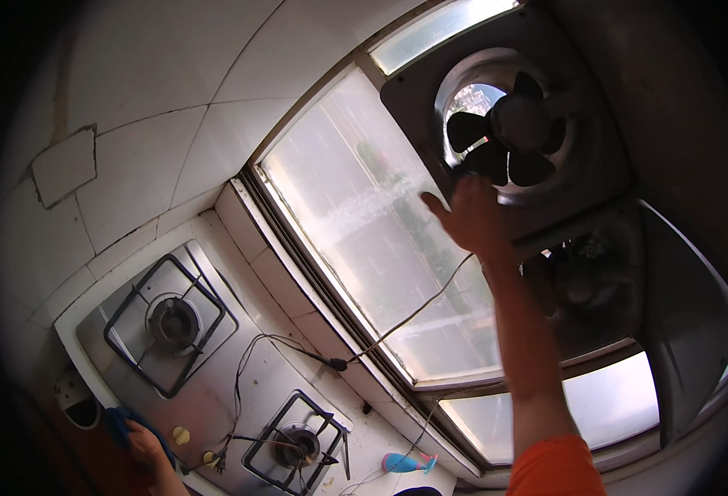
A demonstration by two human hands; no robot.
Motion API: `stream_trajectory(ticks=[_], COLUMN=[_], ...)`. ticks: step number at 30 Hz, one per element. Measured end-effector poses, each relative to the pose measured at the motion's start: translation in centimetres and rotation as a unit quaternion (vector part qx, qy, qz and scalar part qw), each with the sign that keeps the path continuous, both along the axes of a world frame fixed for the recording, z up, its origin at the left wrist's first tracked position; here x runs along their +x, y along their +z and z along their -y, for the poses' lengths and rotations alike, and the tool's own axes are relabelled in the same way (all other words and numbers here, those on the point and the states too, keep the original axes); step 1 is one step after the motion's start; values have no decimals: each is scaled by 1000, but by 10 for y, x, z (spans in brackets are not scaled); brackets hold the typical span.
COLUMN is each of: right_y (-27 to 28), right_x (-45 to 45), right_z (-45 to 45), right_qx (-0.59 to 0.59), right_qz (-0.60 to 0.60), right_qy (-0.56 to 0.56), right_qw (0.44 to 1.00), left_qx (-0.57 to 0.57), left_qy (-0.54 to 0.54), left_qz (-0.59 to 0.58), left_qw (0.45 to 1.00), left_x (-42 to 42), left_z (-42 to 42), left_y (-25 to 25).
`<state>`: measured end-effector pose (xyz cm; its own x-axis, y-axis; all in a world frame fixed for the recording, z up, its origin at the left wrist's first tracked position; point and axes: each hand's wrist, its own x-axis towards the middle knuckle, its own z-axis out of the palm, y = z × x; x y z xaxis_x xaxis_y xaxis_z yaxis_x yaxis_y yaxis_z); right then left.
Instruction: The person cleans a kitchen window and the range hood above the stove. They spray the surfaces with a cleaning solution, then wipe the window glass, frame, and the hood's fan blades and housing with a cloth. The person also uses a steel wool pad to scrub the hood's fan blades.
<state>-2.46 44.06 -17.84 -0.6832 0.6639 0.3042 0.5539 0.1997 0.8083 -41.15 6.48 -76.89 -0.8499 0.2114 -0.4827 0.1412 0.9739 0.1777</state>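
Note:
My right hand (478, 211) is raised to the lower rim of a dark exhaust fan (528, 121) set in the window. Its thumb sticks out to the left. The fingertips merge with the dark fan blades (488, 161), so I cannot tell whether they grip anything. Low on the left, my left hand (144, 439) holds a dark blue cloth (116, 425) by the front edge of a stainless steel gas stove (196, 384). Part of the cloth is hidden under the hand.
Two burners with black pan supports (169, 392) (283, 397) stand on the stove. A cable with a black plug connector (337, 364) crosses the stove towards the window. A blue spray bottle (401, 462) lies on the counter. Another fan (578, 285) sits below the first.

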Motion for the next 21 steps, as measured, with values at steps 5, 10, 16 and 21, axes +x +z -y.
stream_trajectory(ticks=[5, 10, 16, 21], right_y=[-30, 5, 94, -26], right_x=[-47, 5, 47, 31], right_z=[-47, 9, 61, 24], right_qx=[44, -34, 19, -12], right_qz=[-189, 10, 109, -72], right_qy=[-101, -63, -38, -24], right_qw=[976, 997, 993, 997], left_qx=[81, 81, 58, 70], left_qy=[-27, 17, -5, -13], left_qz=[-102, -80, -56, -81], left_qw=[991, 993, 997, 994], left_x=[6, 1, -2, 1], left_z=[-9, 2, -9, -4], left_y=[-5, -13, 14, 22])
